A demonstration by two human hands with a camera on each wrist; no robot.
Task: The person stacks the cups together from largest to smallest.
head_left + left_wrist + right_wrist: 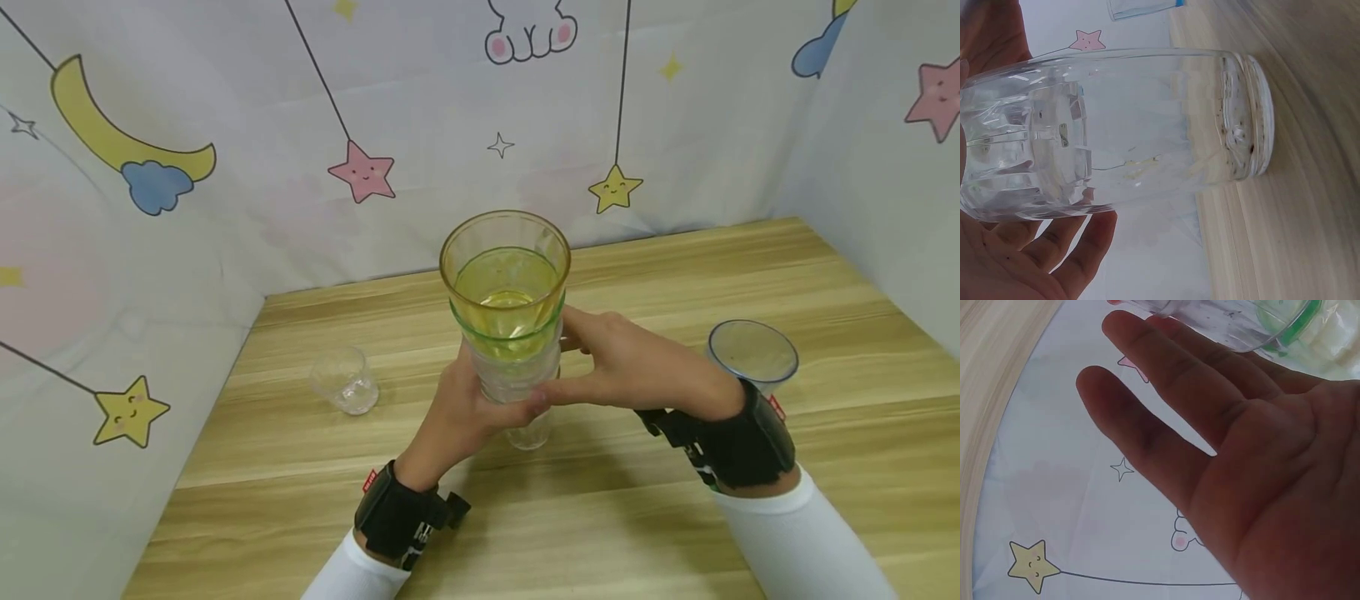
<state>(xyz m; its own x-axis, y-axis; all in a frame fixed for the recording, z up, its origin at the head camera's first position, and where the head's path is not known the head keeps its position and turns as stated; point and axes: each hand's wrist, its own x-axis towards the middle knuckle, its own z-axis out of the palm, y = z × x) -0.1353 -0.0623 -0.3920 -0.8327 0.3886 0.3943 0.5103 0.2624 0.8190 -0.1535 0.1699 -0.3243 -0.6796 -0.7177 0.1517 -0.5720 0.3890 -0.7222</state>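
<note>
Between both hands stands an upright stack of nested drinking glasses. On top is an amber-rimmed glass (504, 313); under it shows a green-rimmed glass (517, 346), then clear glass below. My left hand (459, 408) holds the stack from the left, thumb in front and fingers behind. The right hand (637, 363) grips it from the right, its thumb meeting the left thumb at the front. In the left wrist view the lowest clear glass (1147, 119) extends below the left fingers. Long, spread fingers (1160, 369) of the right hand reach along the stack in the right wrist view.
A small clear glass (358, 395) is on the wooden table (300, 517) to the left. Behind the right wrist is a blue-rimmed glass (753, 357). A white cloth backdrop (450, 108) with stars and a moon encloses the table's back and sides.
</note>
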